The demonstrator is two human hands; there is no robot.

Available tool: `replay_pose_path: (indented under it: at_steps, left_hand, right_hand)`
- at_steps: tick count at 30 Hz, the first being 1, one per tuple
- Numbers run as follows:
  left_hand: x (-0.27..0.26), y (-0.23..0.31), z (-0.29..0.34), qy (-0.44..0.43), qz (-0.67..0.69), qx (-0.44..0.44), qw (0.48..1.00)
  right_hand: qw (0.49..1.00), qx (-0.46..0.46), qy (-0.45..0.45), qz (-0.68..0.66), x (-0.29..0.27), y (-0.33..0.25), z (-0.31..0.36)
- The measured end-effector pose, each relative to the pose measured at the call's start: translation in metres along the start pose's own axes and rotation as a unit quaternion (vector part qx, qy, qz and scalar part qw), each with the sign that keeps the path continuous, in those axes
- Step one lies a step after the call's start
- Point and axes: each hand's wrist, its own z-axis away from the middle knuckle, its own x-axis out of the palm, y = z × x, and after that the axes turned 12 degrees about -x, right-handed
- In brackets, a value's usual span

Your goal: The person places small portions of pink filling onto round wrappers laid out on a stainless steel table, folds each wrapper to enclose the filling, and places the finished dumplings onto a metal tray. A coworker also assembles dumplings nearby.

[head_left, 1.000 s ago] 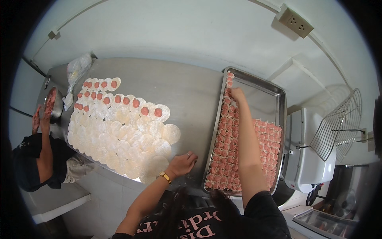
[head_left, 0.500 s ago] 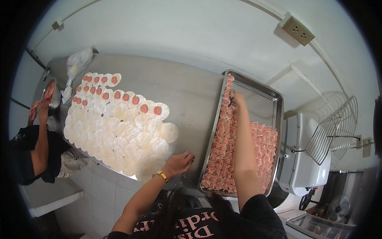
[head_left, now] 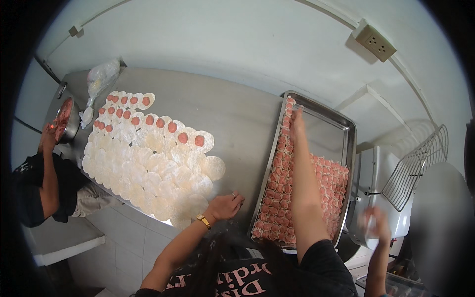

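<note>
My right hand [head_left: 298, 126] reaches over the metal tray [head_left: 352, 133], to the far end of its left rows. Its fingers are close together beside the last dumplings; what they hold, if anything, is hidden. Open-topped meat dumplings [head_left: 277, 198] in pale wrappers fill much of the tray in tight rows. My left hand [head_left: 225, 206] rests on the steel table [head_left: 232, 114] between the tray and the wrappers, fingers curled, nothing visible in it. Overlapping round dough wrappers [head_left: 148, 163] cover the table's left part. Pink meat portions [head_left: 172, 127] sit on the wrappers in the far rows.
At the far left, a co-worker's hands [head_left: 48, 136] are at a metal bowl [head_left: 74, 121] of pink meat. A plastic bag [head_left: 103, 79] lies behind it. On the right, another person's blurred hand [head_left: 376, 222] appears near a white appliance [head_left: 381, 171] and a wire rack [head_left: 420, 161].
My right hand has shifted slightly, its fingers now straighter along the row end. Another person's arm and a blurred grey shape have come in at right. My left hand stays put.
</note>
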Motion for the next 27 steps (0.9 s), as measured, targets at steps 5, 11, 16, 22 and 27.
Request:
replay_pose_path:
  at_steps: [5,11,16,22,27]
  left_hand:
    - [0.001,-0.002,0.0,0.029,0.016,0.029,0.999]
    - [0.0,0.0,0.0,0.012,0.011,0.016,1.0]
    - [0.004,-0.004,0.002,-0.038,0.015,-0.002,0.999]
    - [0.002,-0.007,-0.004,-0.003,0.056,0.039,0.998]
    - [-0.034,-0.012,0.018,-0.038,0.161,-0.003,0.986]
  right_hand:
    - [0.999,0.002,-0.023,0.023,-0.002,-0.02,0.0]
    - [0.992,-0.109,-0.003,0.064,0.006,-0.047,0.026]
    - [0.977,-0.166,0.033,0.127,-0.009,-0.049,0.119]
    - [0.927,-0.166,0.014,0.336,-0.017,-0.043,0.315]
    - [0.773,-0.222,-0.026,0.594,-0.006,-0.039,0.433]
